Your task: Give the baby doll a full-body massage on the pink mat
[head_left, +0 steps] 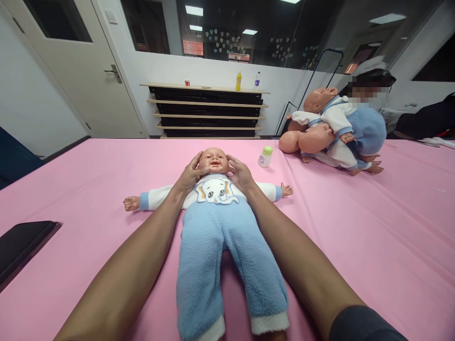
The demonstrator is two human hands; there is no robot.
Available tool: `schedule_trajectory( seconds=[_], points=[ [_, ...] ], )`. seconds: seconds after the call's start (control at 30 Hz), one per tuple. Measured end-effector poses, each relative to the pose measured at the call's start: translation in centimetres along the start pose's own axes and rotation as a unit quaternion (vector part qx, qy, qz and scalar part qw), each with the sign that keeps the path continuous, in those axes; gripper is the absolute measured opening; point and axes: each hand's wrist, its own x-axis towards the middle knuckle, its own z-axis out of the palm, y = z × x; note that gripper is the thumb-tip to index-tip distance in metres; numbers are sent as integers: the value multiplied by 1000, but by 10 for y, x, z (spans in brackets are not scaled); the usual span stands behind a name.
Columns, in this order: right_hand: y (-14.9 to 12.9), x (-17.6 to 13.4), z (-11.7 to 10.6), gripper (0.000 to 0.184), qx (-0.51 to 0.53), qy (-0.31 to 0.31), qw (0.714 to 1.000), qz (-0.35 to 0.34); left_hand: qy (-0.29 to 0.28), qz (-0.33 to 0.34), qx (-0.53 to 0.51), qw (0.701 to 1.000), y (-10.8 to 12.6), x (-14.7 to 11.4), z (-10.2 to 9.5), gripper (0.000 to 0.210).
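A baby doll (209, 222) lies on its back on the pink-covered table (95, 246), face up, arms spread wide. It wears a white top with an elephant patch (218, 189) and fluffy blue trousers. My left hand (191, 176) cups one side of the doll's head (214, 161), its thumb lying across the cheek. On the other side, my right hand (242, 174) holds the head with its fingers by the ear and jaw. Both forearms run alongside the doll's body. To the right of my right hand stands a small white bottle (264, 158) with a green cap.
Several more dolls (330, 128) lie piled at the right back, with a person (373, 85) behind them. A dark flat object (24, 246) rests at the left edge. Beyond the table, a shelf-like stack (209, 103) carries a yellow bottle (238, 81) and a purple-labelled bottle (257, 81).
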Motion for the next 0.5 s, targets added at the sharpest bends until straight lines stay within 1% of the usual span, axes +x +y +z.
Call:
schedule_trajectory(
  seconds=[0.07, 0.1, 0.2, 0.27, 0.33, 0.4, 0.5],
  points=[
    [0, -1, 0, 72, 6, 1, 1000, 0, 5, -13, -14, 1000, 0, 1, 0, 84],
    [0, -2, 1, 74, -16, 3, 1000, -11, 8, -13, -8, 1000, 0, 0, 0, 83],
    [-3, -8, 5, 95, -120, 5, 991, -55, 12, 17, 48, 999, -1, 0, 2, 95],
    [-5, -9, 7, 102, -156, 1, 986, -65, 20, 35, 78, 996, -2, -1, 3, 99],
    [-5, -8, 7, 99, -146, -4, 988, -56, 24, 30, 73, 997, -2, 0, 2, 97],
    [-4, -5, 7, 93, -115, 2, 993, -38, 27, 15, 37, 999, -2, 2, -1, 92],
    [-4, -3, 8, 80, -57, 17, 998, -3, 52, -4, -22, 998, -3, 4, -3, 74]
  ],
)
